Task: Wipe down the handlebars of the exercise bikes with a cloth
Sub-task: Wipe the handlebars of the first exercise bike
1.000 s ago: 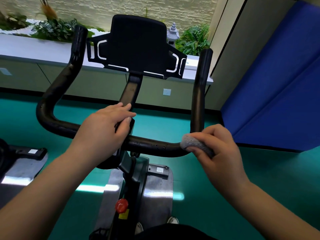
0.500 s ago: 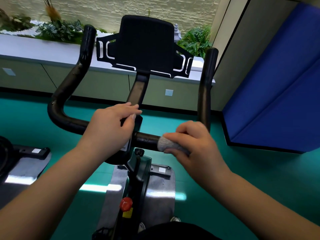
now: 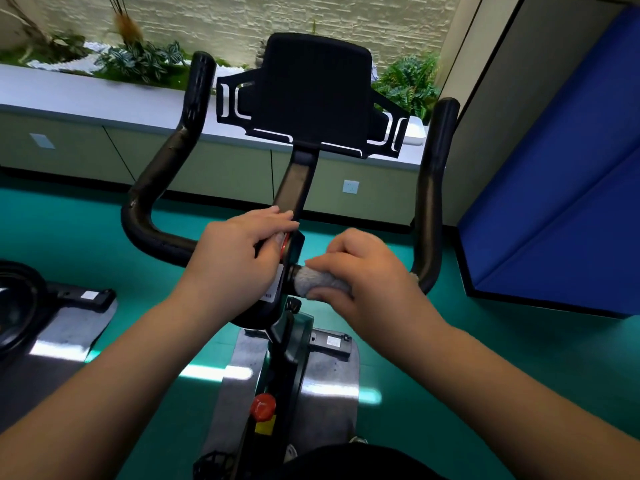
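A black exercise-bike handlebar (image 3: pixel 152 216) curves up on both sides of a black tablet holder (image 3: pixel 311 102). My right hand (image 3: pixel 367 271) grips a grey cloth (image 3: pixel 317 284) wrapped around the cross bar, just right of the centre stem. My left hand (image 3: pixel 239 265) is closed over the bar's centre clamp, left of the stem. The right upright grip (image 3: pixel 433 188) stands bare beyond my right hand.
A blue padded mat (image 3: pixel 554 188) leans against the wall on the right. A second bike's base (image 3: pixel 41 306) sits at the left on the teal floor. A low white ledge with plants (image 3: pixel 138 60) runs behind. A red knob (image 3: pixel 263 407) sits on the frame below.
My right hand slid the cloth leftward along the cross bar, from the right bend to beside the centre stem. My left hand stayed on the centre clamp.
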The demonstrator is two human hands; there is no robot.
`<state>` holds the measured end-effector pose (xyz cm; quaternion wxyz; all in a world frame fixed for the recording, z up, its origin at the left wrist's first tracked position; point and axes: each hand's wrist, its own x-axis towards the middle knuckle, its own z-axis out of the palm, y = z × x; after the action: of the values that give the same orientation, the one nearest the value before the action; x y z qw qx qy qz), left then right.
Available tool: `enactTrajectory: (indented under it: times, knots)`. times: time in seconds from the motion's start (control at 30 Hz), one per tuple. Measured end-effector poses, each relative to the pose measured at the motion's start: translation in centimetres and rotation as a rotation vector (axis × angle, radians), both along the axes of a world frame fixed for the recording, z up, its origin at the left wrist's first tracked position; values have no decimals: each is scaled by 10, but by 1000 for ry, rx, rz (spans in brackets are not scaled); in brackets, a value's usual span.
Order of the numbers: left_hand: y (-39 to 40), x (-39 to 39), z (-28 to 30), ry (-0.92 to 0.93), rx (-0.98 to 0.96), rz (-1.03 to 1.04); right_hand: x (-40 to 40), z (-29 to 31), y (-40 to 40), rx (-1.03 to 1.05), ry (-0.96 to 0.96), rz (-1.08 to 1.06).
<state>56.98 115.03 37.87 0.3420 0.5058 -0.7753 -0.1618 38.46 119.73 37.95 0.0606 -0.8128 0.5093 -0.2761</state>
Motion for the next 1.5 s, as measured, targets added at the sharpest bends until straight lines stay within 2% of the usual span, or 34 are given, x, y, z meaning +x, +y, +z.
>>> enactTrajectory:
  times: [0.1, 0.2, 0.33, 0.47, 0.63, 0.8, 1.03, 1.2, 1.37, 1.43, 1.5]
  knots:
    - [-1, 0, -1, 19, 3, -17, -9, 6, -7, 104, -64, 0]
    - [-1, -1, -3, 21, -25, -14, -21, 5, 0, 98, -64, -14]
    - [0, -1, -3, 23, -44, 3, 0, 5, -5, 96, -39, 36]
    - [0, -1, -3, 29, -32, -2, 12, 16, -20, 199, -48, 41]
    - [-1, -3, -6, 28, -35, 12, -28, 30, -19, 387, 24, -41]
    - [0, -4, -6, 25, -52, 39, 2, 23, -33, 410, 121, -45]
    - [0, -5, -8, 45, -53, 44, -27, 37, -56, 806, 349, -49]
    - [-1, -5, -9, 39, -70, 56, 2, 26, -67, 818, 118, 31]
    - [-1, -5, -9, 35, -69, 49, -31, 39, -72, 913, 389, 97]
    - [-1, -5, -9, 24, -67, 51, -35, 41, -74, 945, 383, 96]
    - [-1, -5, -9, 18, -77, 58, -23, 33, -75, 901, 292, 92]
